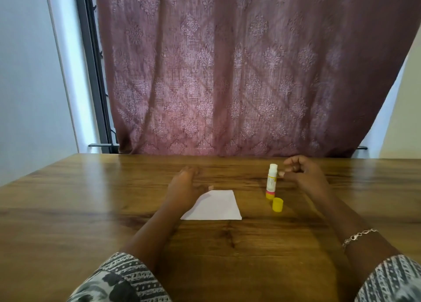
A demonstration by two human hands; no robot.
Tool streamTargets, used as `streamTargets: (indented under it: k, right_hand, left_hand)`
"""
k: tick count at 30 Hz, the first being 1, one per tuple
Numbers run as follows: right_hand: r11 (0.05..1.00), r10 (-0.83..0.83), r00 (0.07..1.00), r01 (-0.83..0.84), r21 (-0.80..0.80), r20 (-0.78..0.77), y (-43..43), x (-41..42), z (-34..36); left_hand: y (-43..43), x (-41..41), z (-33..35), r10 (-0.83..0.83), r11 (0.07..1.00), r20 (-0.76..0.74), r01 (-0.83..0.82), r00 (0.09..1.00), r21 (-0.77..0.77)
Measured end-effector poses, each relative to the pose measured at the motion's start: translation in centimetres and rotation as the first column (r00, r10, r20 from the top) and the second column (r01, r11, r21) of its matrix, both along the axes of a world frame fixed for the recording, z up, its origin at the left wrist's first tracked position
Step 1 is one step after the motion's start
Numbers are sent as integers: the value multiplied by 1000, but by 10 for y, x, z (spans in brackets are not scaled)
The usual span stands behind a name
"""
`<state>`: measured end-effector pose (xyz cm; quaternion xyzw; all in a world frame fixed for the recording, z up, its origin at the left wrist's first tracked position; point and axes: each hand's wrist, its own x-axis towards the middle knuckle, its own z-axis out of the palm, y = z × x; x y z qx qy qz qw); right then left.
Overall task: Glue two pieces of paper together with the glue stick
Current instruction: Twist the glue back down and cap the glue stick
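A white paper (pixel 216 207) lies flat on the wooden table (pixel 68 199); whether it is one sheet or two stacked cannot be told. My left hand (pixel 185 186) hovers at its far left corner with relaxed fingers, the thumb near the paper's edge. A glue stick (pixel 271 181) with white body and yellow base stands upright, uncapped, to the right of the paper. Its yellow cap (pixel 277 204) stands just in front of it. My right hand (pixel 300 176) is just right of the glue stick, fingers loosely curled, holding nothing, fingertips close to the tube.
A patterned maroon curtain (pixel 239 73) hangs behind the table's far edge. A window frame (pixel 95 73) and a pale wall (pixel 27 73) are at the left. A bracelet (pixel 358 235) is on my right wrist.
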<state>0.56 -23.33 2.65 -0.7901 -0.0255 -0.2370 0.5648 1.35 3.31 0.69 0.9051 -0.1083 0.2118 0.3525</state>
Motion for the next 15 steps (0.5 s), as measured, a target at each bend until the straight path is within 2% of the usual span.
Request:
streamTargets:
  k: [4,7,12,15]
  right_hand:
    - [986,150,969,-131,107,-195,-1,5,-11]
    - [987,151,950,-161,-13,-272,3,8,-19]
    - [966,33,969,-93,-240,-244,13,10,-22]
    - [975,27,982,-67,-211,-184,19,7,-19]
  left_hand:
    - [-4,-4,2,-30,999,-7,30,1000,-15]
    - [-7,-5,4,-48,999,-14,48,999,-8]
    - [-9,-6,3,-73,997,-14,73,997,7]
    - [-11,-7,5,-87,996,-8,86,996,-10]
